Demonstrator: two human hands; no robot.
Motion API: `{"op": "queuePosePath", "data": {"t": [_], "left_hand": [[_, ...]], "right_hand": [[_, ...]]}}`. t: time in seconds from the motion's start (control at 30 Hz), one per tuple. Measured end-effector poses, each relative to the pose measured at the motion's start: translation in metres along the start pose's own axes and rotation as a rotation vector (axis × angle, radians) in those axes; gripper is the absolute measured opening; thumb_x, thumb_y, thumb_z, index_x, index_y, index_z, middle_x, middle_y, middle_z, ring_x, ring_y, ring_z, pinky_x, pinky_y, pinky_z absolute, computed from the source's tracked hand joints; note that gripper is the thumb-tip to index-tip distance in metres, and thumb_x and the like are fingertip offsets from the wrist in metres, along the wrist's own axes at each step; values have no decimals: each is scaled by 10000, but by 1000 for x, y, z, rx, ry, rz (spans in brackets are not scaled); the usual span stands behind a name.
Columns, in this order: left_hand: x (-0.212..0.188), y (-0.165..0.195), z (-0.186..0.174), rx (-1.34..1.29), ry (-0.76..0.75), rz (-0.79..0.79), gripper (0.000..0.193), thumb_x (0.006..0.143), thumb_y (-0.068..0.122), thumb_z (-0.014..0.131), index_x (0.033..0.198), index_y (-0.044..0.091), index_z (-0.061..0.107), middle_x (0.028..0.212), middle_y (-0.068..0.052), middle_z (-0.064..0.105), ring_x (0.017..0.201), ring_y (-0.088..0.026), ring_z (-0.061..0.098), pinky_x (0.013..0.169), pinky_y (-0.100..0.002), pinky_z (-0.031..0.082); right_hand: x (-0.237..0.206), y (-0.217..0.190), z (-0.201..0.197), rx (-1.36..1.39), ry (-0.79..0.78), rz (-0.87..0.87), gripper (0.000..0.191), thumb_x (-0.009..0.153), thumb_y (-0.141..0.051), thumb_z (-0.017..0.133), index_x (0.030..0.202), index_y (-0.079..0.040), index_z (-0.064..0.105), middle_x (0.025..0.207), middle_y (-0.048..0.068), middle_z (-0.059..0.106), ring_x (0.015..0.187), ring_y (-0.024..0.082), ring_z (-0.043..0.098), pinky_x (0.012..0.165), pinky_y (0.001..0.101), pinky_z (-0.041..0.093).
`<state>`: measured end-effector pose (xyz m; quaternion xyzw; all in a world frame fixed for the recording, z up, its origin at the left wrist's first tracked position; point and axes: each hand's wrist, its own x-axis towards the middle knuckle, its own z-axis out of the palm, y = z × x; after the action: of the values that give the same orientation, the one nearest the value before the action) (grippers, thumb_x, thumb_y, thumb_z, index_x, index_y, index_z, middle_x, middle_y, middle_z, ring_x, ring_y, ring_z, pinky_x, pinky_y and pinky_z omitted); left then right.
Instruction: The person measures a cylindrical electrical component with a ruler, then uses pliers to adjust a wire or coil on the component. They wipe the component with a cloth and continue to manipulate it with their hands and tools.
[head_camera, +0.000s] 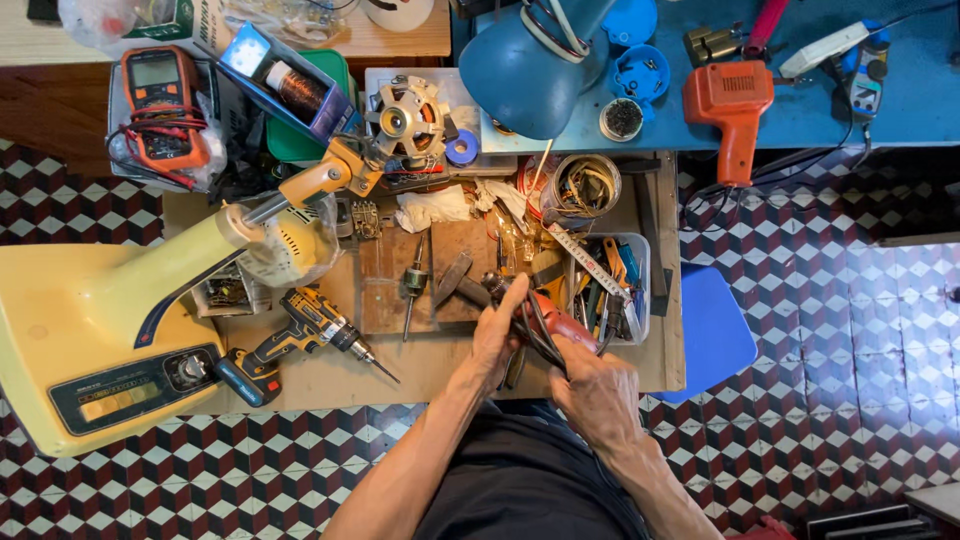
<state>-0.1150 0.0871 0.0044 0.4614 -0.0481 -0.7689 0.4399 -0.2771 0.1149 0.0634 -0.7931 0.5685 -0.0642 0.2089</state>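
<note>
A small electrical repair workshop is showing itself here: a wooden surface (440, 365) is lying crowded with a cordless drill (300, 335), an orange multimeter (160, 105), a bare motor core (405, 118) and a clear tray of hand tools (615, 290). An orange soldering gun (735, 110) is resting on a blue bench (900, 110) beyond, over a chequered tile floor (830, 330).
</note>
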Motion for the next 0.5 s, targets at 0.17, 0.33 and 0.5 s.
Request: {"op": "queuePosePath", "data": {"t": [0.17, 0.33, 0.5], "left_hand": [[14, 11, 4, 19, 129, 68, 588, 805, 656, 683, 1050, 122, 687, 807, -37, 675, 724, -156, 689, 715, -340, 584], [21, 15, 7, -77, 238, 29, 533, 785, 645, 677, 889, 122, 683, 755, -20, 703, 665, -158, 674, 632, -347, 558], [34, 14, 12, 124, 364, 134, 586, 853, 693, 682, 728, 121, 642, 657, -4, 610, 579, -136, 541, 528, -310, 422]], "right_hand": [[-4, -1, -11, 197, -80, 12, 386, 873, -248, 656, 1231, -102, 657, 921, 121, 754, 621, 239, 701, 601, 387, 580], [-5, 31, -43, 512, -339, 424, 416, 1023, -380, 379, 1230, -187, 684, 885, 107, 676, 677, 227, 718, 654, 373, 585], [4, 28, -42, 172, -104, 42, 322, 1035, -342, 552, 1136, -47, 631, 983, 109, 674, 911, 269, 642, 859, 424, 521]]}}
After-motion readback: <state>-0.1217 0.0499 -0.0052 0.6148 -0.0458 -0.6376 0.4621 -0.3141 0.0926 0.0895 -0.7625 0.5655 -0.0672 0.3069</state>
